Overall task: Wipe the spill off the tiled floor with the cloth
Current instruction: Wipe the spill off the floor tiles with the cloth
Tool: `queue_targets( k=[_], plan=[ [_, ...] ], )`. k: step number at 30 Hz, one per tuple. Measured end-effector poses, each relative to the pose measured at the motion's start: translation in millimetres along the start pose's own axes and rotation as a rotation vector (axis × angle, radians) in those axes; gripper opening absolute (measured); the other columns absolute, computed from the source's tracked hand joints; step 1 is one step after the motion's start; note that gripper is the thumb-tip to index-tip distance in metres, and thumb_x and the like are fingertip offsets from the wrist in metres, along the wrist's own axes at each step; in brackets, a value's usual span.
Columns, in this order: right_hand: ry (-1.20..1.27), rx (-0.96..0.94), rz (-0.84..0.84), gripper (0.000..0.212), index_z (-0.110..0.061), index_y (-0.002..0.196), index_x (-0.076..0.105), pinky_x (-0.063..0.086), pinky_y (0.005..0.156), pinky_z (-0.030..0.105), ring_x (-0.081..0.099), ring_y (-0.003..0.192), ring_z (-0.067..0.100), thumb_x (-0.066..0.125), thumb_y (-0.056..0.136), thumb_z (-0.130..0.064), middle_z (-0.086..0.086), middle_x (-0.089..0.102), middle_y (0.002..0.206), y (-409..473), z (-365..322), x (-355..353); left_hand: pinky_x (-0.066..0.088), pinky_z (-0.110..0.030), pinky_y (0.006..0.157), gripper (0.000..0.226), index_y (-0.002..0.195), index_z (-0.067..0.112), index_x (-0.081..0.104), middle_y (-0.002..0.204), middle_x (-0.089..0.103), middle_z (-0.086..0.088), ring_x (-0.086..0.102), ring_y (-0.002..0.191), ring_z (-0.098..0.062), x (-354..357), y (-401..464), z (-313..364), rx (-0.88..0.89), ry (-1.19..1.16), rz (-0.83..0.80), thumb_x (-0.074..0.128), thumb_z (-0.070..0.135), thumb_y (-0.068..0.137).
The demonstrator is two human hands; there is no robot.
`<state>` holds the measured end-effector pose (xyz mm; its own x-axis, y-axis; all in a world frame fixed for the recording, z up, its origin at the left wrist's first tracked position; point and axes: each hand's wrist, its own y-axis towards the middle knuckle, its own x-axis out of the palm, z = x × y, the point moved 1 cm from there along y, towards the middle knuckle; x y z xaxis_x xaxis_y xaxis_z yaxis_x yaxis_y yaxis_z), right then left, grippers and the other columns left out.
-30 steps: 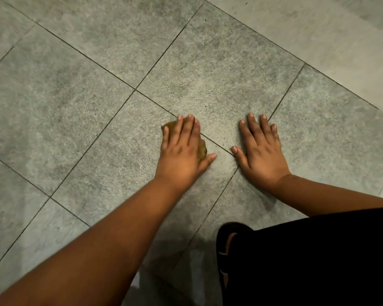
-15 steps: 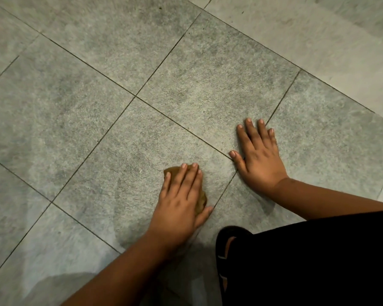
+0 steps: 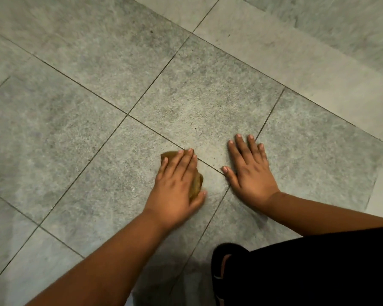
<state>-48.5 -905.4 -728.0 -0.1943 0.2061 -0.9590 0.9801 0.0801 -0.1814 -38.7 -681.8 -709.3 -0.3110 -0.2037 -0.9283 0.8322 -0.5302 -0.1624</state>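
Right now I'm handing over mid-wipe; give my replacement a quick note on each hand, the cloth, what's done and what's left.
Left hand: fingers straight, pressing the small brownish-tan wadded cloth flat on the grey tiled floor, just short of a grout line.
Right hand: flat on the floor, fingers spread, holding nothing, bracing.
Done: cannot judge; no clear puddle shows, only mottled tile.
Left: probably more passes around the cloth, then check the tiles near both hands.
Black-clad leg and dark sandal are close beside the work area.
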Motion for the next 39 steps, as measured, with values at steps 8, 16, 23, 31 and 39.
queue_targets(
  k=[8,16,23,31,39],
  plan=[
    [0.068,0.021,-0.001,0.069,-0.019,0.157,0.016,-0.009,0.122,0.042,-0.009,0.152,0.025,0.022,0.099,-0.057,0.005,0.005,0.166,2,0,-2,-0.004,-0.028,0.121,0.069,0.156,0.023,0.011,0.163,0.000,0.010,-0.006,0.149,-0.004,10,-52,30,-0.099,-0.418,0.041,0.028,0.055,0.097],
    [0.283,-0.115,-0.131,0.075,-0.017,0.156,0.021,-0.007,0.121,0.048,-0.010,0.151,0.031,0.018,0.093,-0.059,0.009,0.005,0.165,-34,-125,-9,0.007,-0.043,0.123,0.065,0.155,0.011,0.017,0.164,0.010,-0.004,-0.003,0.151,-0.016,-10,-77,-27,-0.522,-0.182,0.173,0.017,0.035,0.094],
    [-0.038,-0.337,-0.134,0.069,-0.017,0.147,0.044,0.030,0.111,0.064,0.024,0.146,0.043,0.040,0.088,-0.053,0.013,0.033,0.158,-45,-120,16,-0.004,-0.038,0.121,0.064,0.156,0.015,0.009,0.165,0.001,0.000,-0.011,0.150,-0.014,-16,-62,-22,-0.476,-0.147,0.112,0.013,0.037,0.096],
    [-0.076,0.073,0.035,0.070,-0.024,0.150,0.037,0.024,0.116,0.058,0.023,0.146,0.040,0.030,0.094,-0.064,0.011,0.030,0.159,12,60,-30,-0.017,-0.038,0.118,0.070,0.156,0.023,-0.003,0.163,-0.016,0.004,-0.026,0.146,-0.013,-7,-41,-16,-0.390,-0.078,-0.004,0.004,0.052,0.093],
    [-0.008,0.278,0.128,0.071,-0.016,0.152,0.028,0.016,0.120,0.056,0.019,0.146,0.041,0.038,0.095,-0.056,0.015,0.022,0.161,39,49,-41,-0.013,-0.047,0.119,0.073,0.156,0.023,-0.009,0.161,-0.023,0.001,-0.031,0.145,-0.018,5,-37,-13,-0.402,-0.031,-0.064,0.001,0.056,0.091]
  ],
)
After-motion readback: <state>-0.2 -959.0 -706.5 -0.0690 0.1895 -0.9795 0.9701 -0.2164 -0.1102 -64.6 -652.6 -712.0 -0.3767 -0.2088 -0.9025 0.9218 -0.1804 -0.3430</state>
